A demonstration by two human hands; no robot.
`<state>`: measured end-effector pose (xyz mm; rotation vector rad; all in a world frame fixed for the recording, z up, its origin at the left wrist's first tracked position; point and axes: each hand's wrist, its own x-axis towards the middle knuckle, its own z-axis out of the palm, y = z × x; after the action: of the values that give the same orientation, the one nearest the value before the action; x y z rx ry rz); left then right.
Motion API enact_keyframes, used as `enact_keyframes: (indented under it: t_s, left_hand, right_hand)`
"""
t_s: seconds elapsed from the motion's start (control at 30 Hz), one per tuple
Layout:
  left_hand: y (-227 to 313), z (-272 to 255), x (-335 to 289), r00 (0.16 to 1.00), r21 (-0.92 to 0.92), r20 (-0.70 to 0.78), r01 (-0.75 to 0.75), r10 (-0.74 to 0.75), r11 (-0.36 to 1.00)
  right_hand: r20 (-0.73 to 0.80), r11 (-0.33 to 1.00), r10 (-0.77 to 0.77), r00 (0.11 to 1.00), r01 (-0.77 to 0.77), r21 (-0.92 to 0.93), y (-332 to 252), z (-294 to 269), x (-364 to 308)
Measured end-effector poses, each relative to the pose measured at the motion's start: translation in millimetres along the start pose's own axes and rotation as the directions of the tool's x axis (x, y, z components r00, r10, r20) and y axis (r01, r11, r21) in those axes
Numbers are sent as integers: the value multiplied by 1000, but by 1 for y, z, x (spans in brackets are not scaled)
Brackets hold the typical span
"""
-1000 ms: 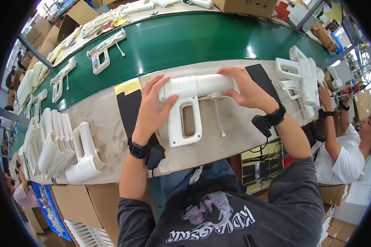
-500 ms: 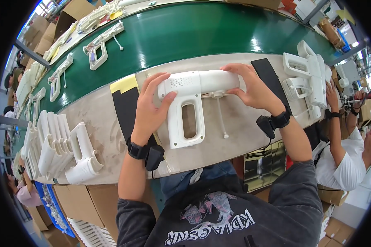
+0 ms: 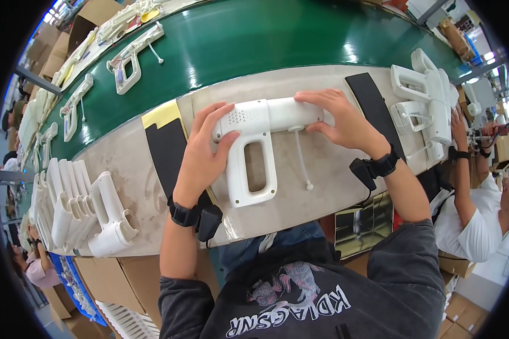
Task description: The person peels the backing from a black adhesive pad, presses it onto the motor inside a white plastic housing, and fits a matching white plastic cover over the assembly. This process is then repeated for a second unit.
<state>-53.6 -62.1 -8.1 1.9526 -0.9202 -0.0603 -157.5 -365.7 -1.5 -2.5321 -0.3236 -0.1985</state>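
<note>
Holding the white gun-shaped housing (image 3: 271,116) from both ends, presumably for balance: clasping its vented rear with the left grip (image 3: 203,146), curling the right grip (image 3: 344,120) around its barrel end, on or just above the desk (image 3: 333,181) (cannot tell which). Left of the housing, find white shells (image 3: 72,210) ranked tightly, probably to save room. On its near side, see a ball-tipped cord (image 3: 303,161) free of both grips.

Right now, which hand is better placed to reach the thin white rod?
Probably the right hand: it holds the end of the white housing nearest the thin white rod. The left hand grips the opposite end, with the handle between it and the rod.
</note>
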Motion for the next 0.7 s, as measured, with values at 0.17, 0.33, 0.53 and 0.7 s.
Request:
enact_keyframes:
  t_s: [0.17, 0.33, 0.53, 0.7]
  left_hand:
    - [-4, -2, 4, 998, 11, 55, 22, -22, 1000]
    - [-5, -10, 3, 984, 11, 160, 71, -71, 997]
    - [-3, -9, 4, 983, -22, 173, 61, -56, 998]
    - [-14, -5, 4, 989, -118, 118, 108, -94, 987]
  right_hand:
    - [14, 998, -50, 999, 49, 45, 9, -1, -3]
    - [216, 938, 62, 975, -130, 320, 23, -5, 4]
    - [350, 914, 225, 909, -321, 247, 40, -18, 21]
    - [512, 918, 211, 832, -349, 189, 40, -28, 38]
